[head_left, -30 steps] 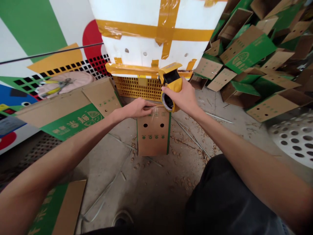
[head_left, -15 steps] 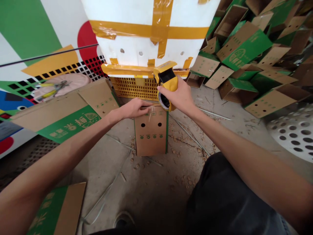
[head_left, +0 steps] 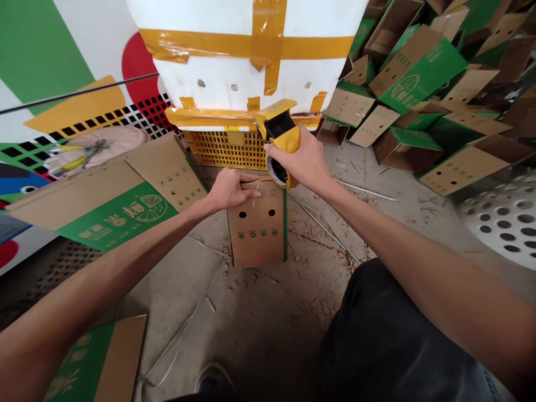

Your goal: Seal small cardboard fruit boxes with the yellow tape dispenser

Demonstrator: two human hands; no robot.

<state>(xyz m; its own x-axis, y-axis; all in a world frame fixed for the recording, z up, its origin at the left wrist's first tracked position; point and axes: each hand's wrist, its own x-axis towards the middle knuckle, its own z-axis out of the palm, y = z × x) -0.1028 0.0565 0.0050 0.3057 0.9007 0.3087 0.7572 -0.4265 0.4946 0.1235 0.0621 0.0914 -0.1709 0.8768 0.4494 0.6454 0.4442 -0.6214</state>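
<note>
Concrete floor (head_left: 259,329) scattered with small brown flakes; painted mural wall (head_left: 46,50) at left, heap of green-printed cardboard cartons (head_left: 419,95) at right. White foam box (head_left: 247,70) bound with yellow tape sits on a yellow plastic crate (head_left: 221,149). Kraft carton (head_left: 255,234) with round holes stands upright against the crate's front. Left hand (head_left: 230,190) lies open, flat on the carton's top, gripping nothing. Right hand (head_left: 295,159) is closed around a yellow tape dispenser (head_left: 281,131), its tape roll (head_left: 276,172) at the carton's top corner.
</note>
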